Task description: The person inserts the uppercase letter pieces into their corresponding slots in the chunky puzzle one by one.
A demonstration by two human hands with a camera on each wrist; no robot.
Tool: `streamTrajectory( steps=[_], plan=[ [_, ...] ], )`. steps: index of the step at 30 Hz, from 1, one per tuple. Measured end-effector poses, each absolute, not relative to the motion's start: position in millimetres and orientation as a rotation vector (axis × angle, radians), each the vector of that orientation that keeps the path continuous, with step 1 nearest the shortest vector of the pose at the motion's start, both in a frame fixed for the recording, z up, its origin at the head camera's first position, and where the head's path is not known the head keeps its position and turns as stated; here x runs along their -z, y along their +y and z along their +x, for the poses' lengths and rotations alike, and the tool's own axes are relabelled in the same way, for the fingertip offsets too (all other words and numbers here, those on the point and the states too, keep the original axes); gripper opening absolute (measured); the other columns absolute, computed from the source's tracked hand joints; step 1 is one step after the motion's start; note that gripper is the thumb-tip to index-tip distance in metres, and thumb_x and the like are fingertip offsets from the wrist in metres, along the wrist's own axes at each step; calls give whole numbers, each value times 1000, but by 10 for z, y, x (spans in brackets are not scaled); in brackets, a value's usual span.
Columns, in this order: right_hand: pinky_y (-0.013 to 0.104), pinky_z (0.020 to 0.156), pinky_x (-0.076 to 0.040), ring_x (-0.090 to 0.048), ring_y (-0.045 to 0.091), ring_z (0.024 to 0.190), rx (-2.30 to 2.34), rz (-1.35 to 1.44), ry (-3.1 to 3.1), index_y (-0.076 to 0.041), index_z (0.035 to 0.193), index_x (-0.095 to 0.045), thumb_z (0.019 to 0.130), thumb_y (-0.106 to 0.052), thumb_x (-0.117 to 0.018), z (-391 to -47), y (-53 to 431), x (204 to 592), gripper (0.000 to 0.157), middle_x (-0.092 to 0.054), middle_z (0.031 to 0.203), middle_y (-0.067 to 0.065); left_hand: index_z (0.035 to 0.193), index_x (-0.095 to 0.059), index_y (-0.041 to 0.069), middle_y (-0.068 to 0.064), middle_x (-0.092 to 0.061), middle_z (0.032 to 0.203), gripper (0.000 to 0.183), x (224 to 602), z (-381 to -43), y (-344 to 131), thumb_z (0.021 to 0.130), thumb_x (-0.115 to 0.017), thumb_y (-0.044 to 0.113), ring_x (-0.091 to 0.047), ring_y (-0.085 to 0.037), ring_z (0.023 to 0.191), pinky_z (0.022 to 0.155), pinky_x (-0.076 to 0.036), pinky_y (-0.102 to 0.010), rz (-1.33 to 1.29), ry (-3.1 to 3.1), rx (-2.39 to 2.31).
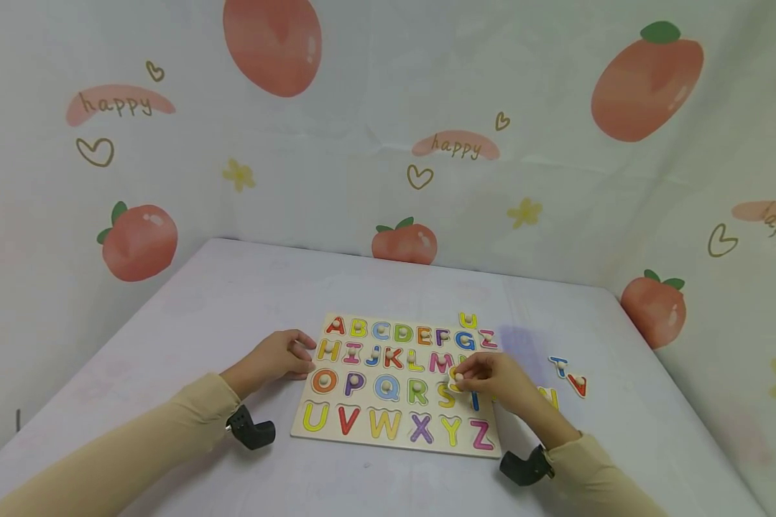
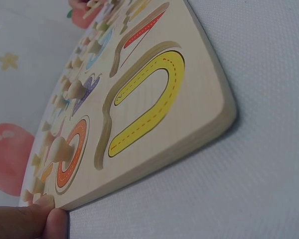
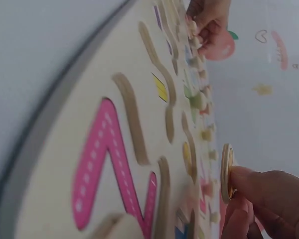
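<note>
A wooden alphabet puzzle board (image 1: 397,439) with knobbed letters lies flat on the table. My right hand (image 1: 498,377) pinches a small yellow letter piece (image 1: 453,380) by its knob, just over the yellow S slot (image 1: 447,397). In the right wrist view that piece (image 3: 225,172) stands edge-on between thumb and fingers, apart from the board, so its full shape is hidden. At the board's left edge, my left hand (image 1: 278,357) grips the rim; the left wrist view shows the thumb (image 2: 45,201) on top and a finger against the side.
A yellow U piece (image 1: 468,320) and a pink Z piece (image 1: 488,339) lie at the board's far right corner. To the right are a blue T piece (image 1: 560,365), a red V piece (image 1: 578,387) and a yellow piece (image 1: 552,396) partly covered by the right forearm.
</note>
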State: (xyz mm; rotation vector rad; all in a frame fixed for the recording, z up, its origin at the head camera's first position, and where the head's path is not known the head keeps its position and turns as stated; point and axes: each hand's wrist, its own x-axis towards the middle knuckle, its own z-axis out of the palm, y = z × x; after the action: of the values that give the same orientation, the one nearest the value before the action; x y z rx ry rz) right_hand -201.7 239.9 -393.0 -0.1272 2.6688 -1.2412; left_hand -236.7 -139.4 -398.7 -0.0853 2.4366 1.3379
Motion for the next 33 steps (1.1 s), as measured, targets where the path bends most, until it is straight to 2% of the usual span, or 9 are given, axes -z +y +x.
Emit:
streamTrajectory(
  steps=[12,33],
  plan=[
    [21,60,-47,-54,13,70,1123,-114,2678,-10,86,-69,79,-13,-79,-1963,2223,3997,12,-61,75,0,117,-56,-1,-10,-61,90,39,3997,-2365,-1394,82,-73,3,-60,-14,72,66,-59,-25,-86,2441,-1331],
    [20,58,-46,-54,13,68,1049,-214,2676,-10,82,-69,76,-14,-82,-1947,2187,3948,14,-59,72,-1,118,-56,0,-10,-60,91,40,3998,-2361,-1395,83,-73,4,-60,-15,73,67,-58,-25,-91,2442,-1324]
  ],
)
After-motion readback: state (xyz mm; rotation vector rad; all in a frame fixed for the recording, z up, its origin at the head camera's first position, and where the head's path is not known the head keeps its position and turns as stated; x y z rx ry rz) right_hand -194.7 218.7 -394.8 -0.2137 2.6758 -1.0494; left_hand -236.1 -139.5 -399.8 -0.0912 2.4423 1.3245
